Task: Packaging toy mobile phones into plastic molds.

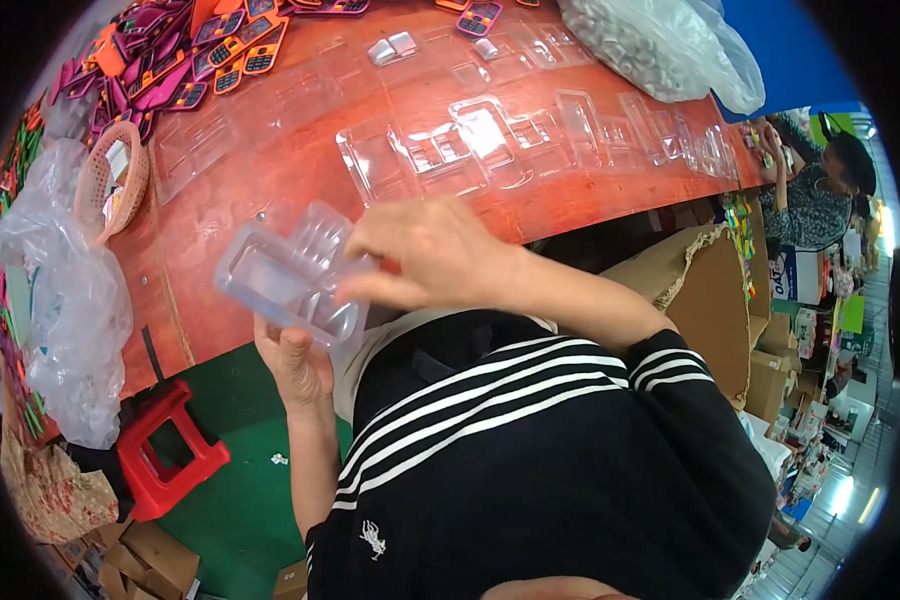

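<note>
In the head view, the clear plastic tray (288,272) is held up at the near edge of the red surface (200,262), toward 9 o'clock from the centre. The left hand (295,365) is clamped on it at the tray's 6 o'clock side, thumb against the lower edge. The right hand (440,255) is at the tray's 3 o'clock end, fingers bent, thumb and fingertips apart; whether they grip the plastic, I cannot tell.

Beyond the hands, a row of clear trays (435,152) spans the surface from 11 to 2 o'clock, with a farther row (205,145) behind. Orange and purple phone-shaped pieces (185,55) are heaped between 10 and 11, a pink basket (92,195) sits near 10, and a bulging clear bag (630,55) rests at 1. A red stool (135,450) stands at 8; a co-worker (815,205) is between 2 and 3.
</note>
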Action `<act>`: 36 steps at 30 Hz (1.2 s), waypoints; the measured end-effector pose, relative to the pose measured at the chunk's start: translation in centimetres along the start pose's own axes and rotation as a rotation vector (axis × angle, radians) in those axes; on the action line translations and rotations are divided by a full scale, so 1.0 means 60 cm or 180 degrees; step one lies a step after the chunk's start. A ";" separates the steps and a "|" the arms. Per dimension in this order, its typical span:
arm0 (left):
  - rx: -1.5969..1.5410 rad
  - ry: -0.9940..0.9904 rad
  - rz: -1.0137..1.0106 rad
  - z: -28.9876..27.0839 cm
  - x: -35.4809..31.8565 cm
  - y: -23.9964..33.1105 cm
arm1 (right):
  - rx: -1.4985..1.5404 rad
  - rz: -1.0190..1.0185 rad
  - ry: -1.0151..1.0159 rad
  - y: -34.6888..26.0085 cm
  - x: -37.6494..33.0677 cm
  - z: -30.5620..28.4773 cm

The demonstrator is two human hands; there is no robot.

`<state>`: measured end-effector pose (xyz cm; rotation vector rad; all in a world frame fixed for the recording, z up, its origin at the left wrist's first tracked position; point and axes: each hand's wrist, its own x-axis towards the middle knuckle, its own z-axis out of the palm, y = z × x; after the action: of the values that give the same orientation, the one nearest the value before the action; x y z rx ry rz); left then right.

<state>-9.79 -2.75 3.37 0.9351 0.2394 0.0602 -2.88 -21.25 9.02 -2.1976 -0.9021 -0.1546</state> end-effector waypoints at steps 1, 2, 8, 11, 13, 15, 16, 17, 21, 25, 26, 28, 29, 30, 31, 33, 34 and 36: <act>0.0054 -0.0062 0.0026 0.007 0.000 -0.001 | 0.0539 0.0040 -0.0222 -0.012 -0.001 0.002; 0.0108 -0.0123 0.0053 0.012 0.001 -0.002 | 0.1077 0.0079 -0.0445 -0.023 -0.003 0.005; 0.0127 -0.0170 0.0097 0.008 -0.005 0.009 | 0.2235 0.0332 -0.0941 -0.025 0.004 0.031; 0.0098 -0.0139 0.0241 -0.001 -0.009 0.021 | 0.3007 0.1216 -0.1577 -0.032 0.019 0.030; 0.0250 0.0047 0.0382 -0.018 -0.014 0.030 | 0.2426 0.0782 -0.0990 -0.047 0.027 0.038; 0.0113 0.0212 0.0440 -0.041 -0.018 0.057 | 0.1014 -0.0077 0.0213 -0.066 0.042 0.036; 0.0275 0.0382 0.0545 -0.062 -0.022 0.063 | 0.1057 -0.0115 0.0171 -0.080 0.057 0.036; 0.0444 0.0543 0.0634 -0.083 -0.030 0.070 | 0.0135 -0.0241 0.0061 -0.096 0.068 0.034; 0.0090 0.0431 0.0485 -0.121 -0.067 0.081 | -0.1391 -0.0684 -0.0282 -0.105 0.099 0.089; -0.0212 0.0628 0.0530 -0.138 -0.085 0.072 | -0.1456 -0.0771 -0.0203 -0.076 0.130 0.130; -0.0223 0.0649 0.0537 -0.139 -0.087 0.073 | -0.1469 -0.0552 -0.0343 -0.078 0.140 0.128; -0.0044 0.0665 0.0581 -0.142 -0.090 0.077 | -0.1552 -0.0265 -0.0798 -0.086 0.150 0.117; -0.0051 0.0713 0.0600 -0.145 -0.091 0.076 | -0.1344 -0.0208 -0.0740 -0.089 0.148 0.111; -0.0059 0.0707 0.0566 -0.147 -0.091 0.075 | -0.1134 -0.0150 -0.0685 -0.091 0.146 0.108; -0.0048 0.0682 0.0536 -0.146 -0.087 0.078 | -0.1499 -0.0610 -0.0060 -0.086 0.130 0.120; 0.0263 0.0479 0.0625 -0.153 -0.080 0.072 | -0.0036 -0.0337 -0.0998 -0.113 0.122 0.110; 0.0387 0.0519 0.0535 -0.152 -0.074 0.069 | 0.0878 -0.0408 -0.0956 -0.120 0.108 0.114; 0.0385 0.0432 0.0542 -0.117 -0.065 0.078 | 0.1445 -0.0283 -0.1556 -0.137 0.100 0.116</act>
<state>-14.95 4.99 3.80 1.0719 0.2909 0.2691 -4.85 -9.24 11.12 -1.7901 -1.1647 0.5203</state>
